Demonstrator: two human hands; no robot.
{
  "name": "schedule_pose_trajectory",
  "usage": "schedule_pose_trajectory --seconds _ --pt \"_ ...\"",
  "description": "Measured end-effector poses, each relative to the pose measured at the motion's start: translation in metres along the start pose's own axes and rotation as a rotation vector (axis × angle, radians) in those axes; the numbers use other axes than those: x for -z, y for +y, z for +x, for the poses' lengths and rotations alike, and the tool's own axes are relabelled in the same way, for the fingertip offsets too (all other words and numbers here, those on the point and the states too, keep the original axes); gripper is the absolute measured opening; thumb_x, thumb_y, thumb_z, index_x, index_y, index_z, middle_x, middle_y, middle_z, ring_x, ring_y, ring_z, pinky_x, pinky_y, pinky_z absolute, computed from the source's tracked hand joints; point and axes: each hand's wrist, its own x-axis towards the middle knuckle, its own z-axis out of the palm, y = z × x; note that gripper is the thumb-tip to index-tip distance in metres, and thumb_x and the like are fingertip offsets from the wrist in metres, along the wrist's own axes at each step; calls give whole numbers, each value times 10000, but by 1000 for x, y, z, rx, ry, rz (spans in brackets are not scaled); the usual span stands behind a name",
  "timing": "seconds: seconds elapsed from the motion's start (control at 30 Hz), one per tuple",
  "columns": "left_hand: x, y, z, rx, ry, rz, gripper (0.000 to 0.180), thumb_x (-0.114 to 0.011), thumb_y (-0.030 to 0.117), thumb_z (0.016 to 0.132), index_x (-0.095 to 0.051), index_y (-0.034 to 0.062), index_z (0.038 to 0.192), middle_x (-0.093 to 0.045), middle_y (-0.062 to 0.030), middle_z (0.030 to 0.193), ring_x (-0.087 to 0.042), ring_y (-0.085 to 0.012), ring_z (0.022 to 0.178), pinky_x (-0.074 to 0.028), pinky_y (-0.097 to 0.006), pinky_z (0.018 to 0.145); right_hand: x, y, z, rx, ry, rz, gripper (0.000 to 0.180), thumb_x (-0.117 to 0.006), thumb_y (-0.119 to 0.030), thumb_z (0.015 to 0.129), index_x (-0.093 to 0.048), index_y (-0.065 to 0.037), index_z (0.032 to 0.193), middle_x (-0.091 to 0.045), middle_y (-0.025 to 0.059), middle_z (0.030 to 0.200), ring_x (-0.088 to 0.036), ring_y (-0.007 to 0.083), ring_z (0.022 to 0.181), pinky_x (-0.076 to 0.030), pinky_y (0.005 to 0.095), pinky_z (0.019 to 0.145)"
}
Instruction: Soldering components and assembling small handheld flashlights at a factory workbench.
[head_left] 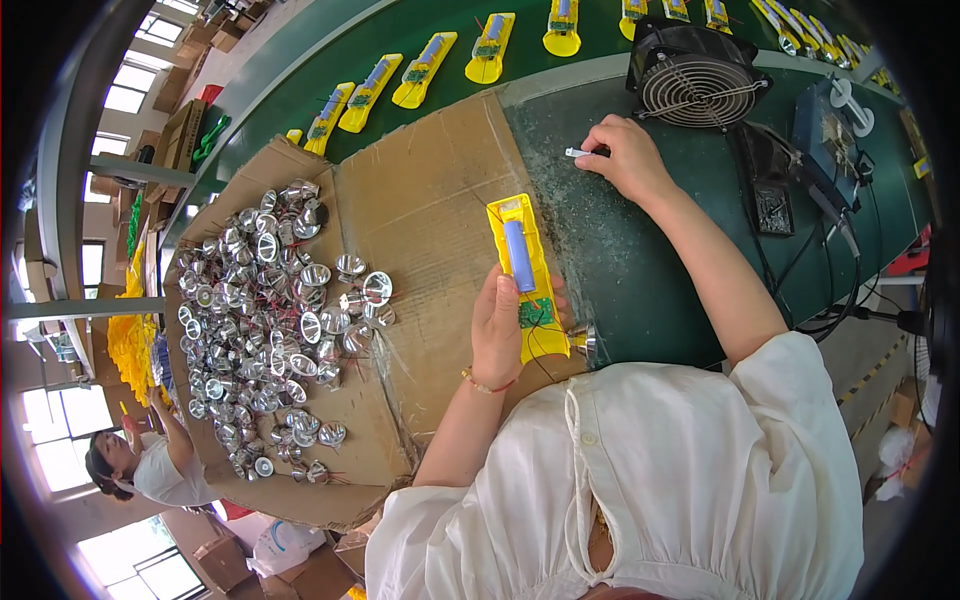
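**Yellow torch half held open-side up**

White sleeves nearest, then the green surface (640, 290) and a flattened cardboard sheet (430, 210) that keeps the heap of silver reflectors (265, 320) together at the left. Left hand (497, 330) wraps the yellow torch shell (527, 275), cell and board exposed. Right hand (628, 158), far right by the fan (697, 75), pinches a small white part (578, 153).

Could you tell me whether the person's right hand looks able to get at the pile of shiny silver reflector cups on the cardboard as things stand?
Probably not freely: the right hand pinches a small white part on the green mat, and the left hand, holding the yellow plastic torch housing, sits between it and the pile of shiny silver reflector cups.
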Motion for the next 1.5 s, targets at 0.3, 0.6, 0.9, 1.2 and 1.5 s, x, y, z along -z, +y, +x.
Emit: schedule_pose_trajectory --seconds 0.3,0.6,0.9,1.2,1.5 --pt "5 2 5 -38 -46 112 340 -490 279 925 -387 53 1156 -571 -92 924 -591 -154 779 -515 -294 664 24 -64 -20 95 30 388 114 -608 -126 815 -599 -20 857 -596 100 756 -580 249 665 -445 313 580" --pt "3 -1 8 -117 -51 383 320 -467 232 934 -328 47 1155 -543 -85 951 -568 -133 765 -511 -279 657 26 -104 -32 26 -152 542 105 -608 -68 814 -617 1 893 -622 86 738 -610 156 659 -472 268 593" --pt "9 -4 4 -90 -198 269 353 -465 259 930 -316 52 1174 -550 -106 954 -581 -155 759 -511 -296 664 28 -105 -28 7 -218 273 190 -636 -136 812 -582 -25 957 -600 82 678 -570 146 582 -455 259 549" --pt "8 1 8 -29 -186 252 473 -545 336 889 -313 31 1166 -523 -75 949 -558 -123 764 -491 -273 674 12 -92 -39 -39 -479 1022 420 -599 -236 869 -466 -37 1214 -567 38 971 -539 96 830 -464 232 683" --pt "6 5 8 39 -245 259 384 -482 280 918 -320 38 1168 -530 -78 930 -564 -128 752 -491 -268 662 2 -90 -46 -52 -507 964 415 -571 -273 882 -442 -36 1198 -537 51 966 -515 110 875 -444 246 766"
